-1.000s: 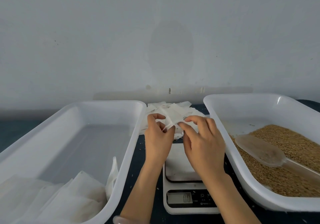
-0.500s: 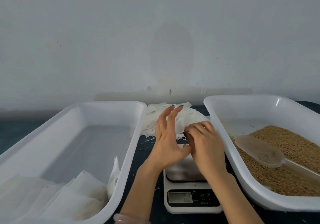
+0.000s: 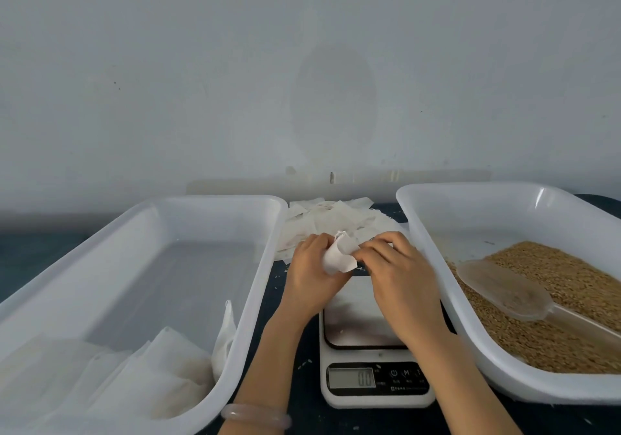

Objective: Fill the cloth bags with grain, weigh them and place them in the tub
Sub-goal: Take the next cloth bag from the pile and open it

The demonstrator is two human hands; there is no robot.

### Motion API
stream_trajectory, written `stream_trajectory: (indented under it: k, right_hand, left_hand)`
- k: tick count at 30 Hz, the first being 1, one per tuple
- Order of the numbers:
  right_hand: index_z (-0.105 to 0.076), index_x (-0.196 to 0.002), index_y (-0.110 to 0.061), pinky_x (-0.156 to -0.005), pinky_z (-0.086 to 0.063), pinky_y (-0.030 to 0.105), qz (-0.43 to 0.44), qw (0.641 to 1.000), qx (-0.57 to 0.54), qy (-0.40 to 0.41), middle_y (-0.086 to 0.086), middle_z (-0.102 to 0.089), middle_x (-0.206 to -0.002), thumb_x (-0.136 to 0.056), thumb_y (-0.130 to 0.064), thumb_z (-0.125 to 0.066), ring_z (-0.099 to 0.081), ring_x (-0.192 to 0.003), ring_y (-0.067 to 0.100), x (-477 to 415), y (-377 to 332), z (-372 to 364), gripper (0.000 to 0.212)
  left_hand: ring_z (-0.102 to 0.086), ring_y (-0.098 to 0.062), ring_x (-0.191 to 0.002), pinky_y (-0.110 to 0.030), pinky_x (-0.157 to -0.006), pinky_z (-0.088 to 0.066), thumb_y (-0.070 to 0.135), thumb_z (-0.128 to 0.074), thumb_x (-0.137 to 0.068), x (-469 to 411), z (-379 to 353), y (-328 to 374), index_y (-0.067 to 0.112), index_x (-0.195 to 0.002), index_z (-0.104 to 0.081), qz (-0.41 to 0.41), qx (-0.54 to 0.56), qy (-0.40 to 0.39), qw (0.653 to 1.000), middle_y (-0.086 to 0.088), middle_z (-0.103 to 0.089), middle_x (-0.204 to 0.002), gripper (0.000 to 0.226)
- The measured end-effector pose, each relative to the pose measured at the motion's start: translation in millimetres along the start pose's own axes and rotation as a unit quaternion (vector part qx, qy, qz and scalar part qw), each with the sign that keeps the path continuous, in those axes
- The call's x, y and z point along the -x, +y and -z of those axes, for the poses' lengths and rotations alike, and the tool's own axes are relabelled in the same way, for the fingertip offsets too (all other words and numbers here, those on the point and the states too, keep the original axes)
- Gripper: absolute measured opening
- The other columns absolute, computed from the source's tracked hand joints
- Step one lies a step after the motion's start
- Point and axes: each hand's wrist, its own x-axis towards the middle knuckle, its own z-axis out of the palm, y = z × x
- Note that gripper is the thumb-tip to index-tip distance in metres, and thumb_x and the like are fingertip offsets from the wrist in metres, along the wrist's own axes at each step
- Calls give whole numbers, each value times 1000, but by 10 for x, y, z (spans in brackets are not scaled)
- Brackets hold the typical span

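Nearest, at 6 o'clock, one scale (image 3: 376,337) is stood on the table (image 3: 295,377); its display (image 3: 351,378) appears to read zero. At 7 o'clock, filled bags (image 3: 134,384) are seen lying in the near end of the left tub (image 3: 258,286). They overlap, so an exact count cannot be given, but at least three are judged present; that share of the work is taken as done. Above the scale, one cloth bag (image 3: 339,260) is held between both hands. The left hand (image 3: 311,280) has its grip closed on the bag's side, and the right hand (image 3: 403,283) has its grip pinched on the opposite edge. The bag looks flat and unfilled, so filling, weighing and placing are all left for it. At 3 o'clock, one scoop (image 3: 504,290) is laid on the grain (image 3: 554,307) in the right tub (image 3: 425,249), untouched. At 12 o'clock, a pile of empty bags (image 3: 336,219) is noted between the two tubs, too tangled to count. The task is therefore judged well short of complete.
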Motion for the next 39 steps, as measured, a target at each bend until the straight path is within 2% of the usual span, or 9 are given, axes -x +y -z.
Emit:
stream_trajectory:
  k: [3,8,13,16,21,24,30,33,39]
  right_hand:
    - [-72,-102,-15,-67,-55,32,-53,998,-16,-29,-2,-68,-107,-71,9,-73,-62,-102,24,-22,-111,107,40]
    - [-60,-114,-22,-70,-48,19,-65,992,-103,-22,-6,-61,-115,-82,-8,-55,-54,-108,13,-76,-410,594,35]
    - [-59,-102,-49,-74,-42,19,-72,962,-101,-243,-34,-55,-96,-86,-53,-48,-49,-96,-13,-194,212,1258,19]
    - [-59,-87,-43,-76,-46,20,-164,937,-53,-303,-27,-63,-93,-89,-38,-63,-57,-89,-11,-203,909,1446,6]
    - [-47,-99,-30,-79,-50,17,-230,753,143,-600,-13,-60,-104,-86,-53,-66,-59,-93,3,107,1630,1372,32]
    - [-53,-95,-29,-66,-45,15,-206,755,155,-603,-9,-61,-95,-89,-50,-65,-57,-83,3,212,1615,1287,25]
    - [-55,-91,-29,-75,-51,22,-142,797,204,-550,-9,-62,-88,-95,-45,-52,-57,-76,4,190,1508,1281,17]
    - [-55,-97,-39,-61,-45,15,-105,822,225,-513,-18,-61,-85,-93,-50,-54,-56,-75,-4,75,1493,1486,12]
    - [-59,-103,-55,-60,-43,16,-38,804,340,-486,-26,-59,-83,-85,-59,-60,-55,-77,-6,-70,1700,1878,18]
  left_hand:
    - [-59,-25,-90,-39,-78,-50,20,-75,-75,24,21,14,14,-99,-62,48,73,-19,996,-6,-63,-97,28]
    - [-65,-25,-92,-48,-82,-55,28,-72,-74,42,3,1,14,-104,-63,76,90,-60,991,-7,-68,-99,34]
    - [-60,-11,-83,-21,-67,-48,28,-71,-70,35,-5,-5,30,-97,-63,82,84,-95,988,6,-67,-92,28]
    - [-61,-3,-86,-13,-62,-48,21,-75,-77,41,3,-21,43,-92,-58,85,83,-90,989,12,-66,-94,32]
    - [-61,-2,-84,-15,-61,-43,20,-75,-79,54,-4,-12,48,-95,-55,94,93,-85,988,16,-64,-94,39]
    - [-60,0,-90,-16,-65,-46,20,-76,-79,65,-7,27,52,-93,-51,78,82,-89,990,17,-64,-98,43]
    - [-61,1,-78,-15,-61,-47,21,-73,-81,117,16,95,41,-90,-57,79,104,-86,988,14,-65,-88,27]
    - [-61,-2,-78,-16,-60,-45,23,-73,-82,200,17,81,41,-91,-57,89,118,-81,986,12,-64,-89,26]
    - [-62,-11,-90,-23,-71,-48,36,-67,-71,274,48,80,38,-95,-57,93,134,-74,984,7,-65,-97,26]
